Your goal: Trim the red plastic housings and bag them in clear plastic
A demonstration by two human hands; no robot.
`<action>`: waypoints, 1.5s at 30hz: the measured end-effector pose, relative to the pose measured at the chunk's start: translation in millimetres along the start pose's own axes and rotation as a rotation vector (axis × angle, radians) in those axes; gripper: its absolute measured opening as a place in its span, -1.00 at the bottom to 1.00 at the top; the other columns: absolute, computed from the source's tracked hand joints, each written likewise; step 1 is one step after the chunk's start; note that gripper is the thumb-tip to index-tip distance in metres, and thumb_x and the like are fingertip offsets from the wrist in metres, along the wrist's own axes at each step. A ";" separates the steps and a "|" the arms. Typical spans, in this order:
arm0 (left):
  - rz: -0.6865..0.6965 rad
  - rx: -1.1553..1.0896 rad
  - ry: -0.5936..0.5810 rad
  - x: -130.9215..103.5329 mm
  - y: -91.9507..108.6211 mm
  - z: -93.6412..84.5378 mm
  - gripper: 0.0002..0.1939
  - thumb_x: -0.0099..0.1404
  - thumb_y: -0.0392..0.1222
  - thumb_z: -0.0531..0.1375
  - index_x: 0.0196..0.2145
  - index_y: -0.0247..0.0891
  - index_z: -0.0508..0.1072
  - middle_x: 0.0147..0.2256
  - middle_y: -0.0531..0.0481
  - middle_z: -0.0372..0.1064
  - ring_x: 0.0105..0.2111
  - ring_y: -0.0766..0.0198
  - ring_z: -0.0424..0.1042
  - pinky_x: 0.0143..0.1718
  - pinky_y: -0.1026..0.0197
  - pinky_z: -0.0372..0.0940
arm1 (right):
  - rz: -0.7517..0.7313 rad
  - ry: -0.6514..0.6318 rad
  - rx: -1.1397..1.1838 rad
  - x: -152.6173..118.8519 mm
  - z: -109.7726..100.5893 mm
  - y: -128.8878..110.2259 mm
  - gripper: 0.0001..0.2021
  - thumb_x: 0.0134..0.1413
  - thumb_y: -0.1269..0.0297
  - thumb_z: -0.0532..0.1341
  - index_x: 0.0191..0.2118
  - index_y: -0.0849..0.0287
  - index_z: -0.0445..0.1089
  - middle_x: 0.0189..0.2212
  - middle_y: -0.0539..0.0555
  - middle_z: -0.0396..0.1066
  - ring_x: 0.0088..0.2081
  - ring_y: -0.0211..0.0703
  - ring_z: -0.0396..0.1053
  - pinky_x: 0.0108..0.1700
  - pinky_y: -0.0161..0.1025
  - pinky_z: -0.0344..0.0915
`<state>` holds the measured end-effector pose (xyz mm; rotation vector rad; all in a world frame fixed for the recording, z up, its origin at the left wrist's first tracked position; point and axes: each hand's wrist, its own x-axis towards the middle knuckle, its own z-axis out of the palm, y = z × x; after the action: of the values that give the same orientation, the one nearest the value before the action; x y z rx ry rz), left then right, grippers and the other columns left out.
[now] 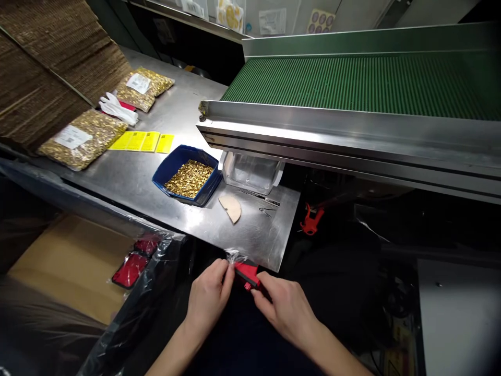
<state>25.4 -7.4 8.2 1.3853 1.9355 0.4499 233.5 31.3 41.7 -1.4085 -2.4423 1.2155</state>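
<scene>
Near the front corner of the metal table, my right hand (287, 308) is closed on a small red and black item (247, 272), its exact kind unclear. My left hand (211, 287) pinches thumb to finger at the item's left end, on crinkled clear plastic film (236, 256). Beyond my hands lie a half-round tan piece (230, 208) with a small notch, tweezers (264, 197) and a few tiny metal bits (266, 210). A blue bin (159, 180) of small gold-coloured metal pieces (190, 177) stands further left.
The green ribbed conveyor (352, 78) with its metal rail overhangs the table's right side. Clear bags of gold pieces (84, 138), yellow labels (141, 141) and a white glove (117, 108) lie at left. Below, a plastic-lined box (70, 261) holds red packets (131, 269). An orange clamp (312, 219) hangs right.
</scene>
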 end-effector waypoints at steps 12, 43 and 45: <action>0.188 0.074 -0.231 -7.4 49.1 -36.4 -0.73 0.51 -0.22 -0.04 -0.38 -0.14 0.27 -0.42 0.07 0.40 -0.47 0.22 0.38 -0.40 0.15 0.10 | 0.134 0.060 0.169 -13.8 -0.8 -5.9 -0.87 0.40 0.24 0.13 -0.10 0.06 0.42 -0.35 -0.02 0.54 -0.37 -0.13 0.51 -0.35 -0.28 0.15; 0.597 -0.134 -0.311 10.0 47.4 -6.1 -0.75 0.43 -0.12 0.27 0.04 -0.06 0.56 0.31 -0.16 0.24 0.33 -0.11 0.16 0.34 -0.18 0.19 | 0.494 0.003 1.381 12.2 13.4 43.6 -0.51 0.16 -0.17 0.38 -0.26 0.26 0.48 -0.46 0.00 0.46 -0.50 -0.38 0.39 -0.43 -0.46 0.35; 0.581 -0.190 -0.440 16.9 42.8 -13.8 -0.41 0.31 0.00 0.39 0.26 0.08 0.41 0.43 -0.12 0.07 0.41 -0.11 0.07 0.40 -0.19 0.12 | 0.509 -0.074 1.403 11.2 9.7 46.5 -0.50 0.23 -0.20 0.31 -0.15 0.25 0.50 -0.41 0.02 0.48 -0.50 -0.40 0.39 -0.41 -0.47 0.36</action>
<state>41.5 25.5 39.3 1.7370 1.0984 0.5248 255.6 46.4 0.8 -1.3534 -0.6307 2.2950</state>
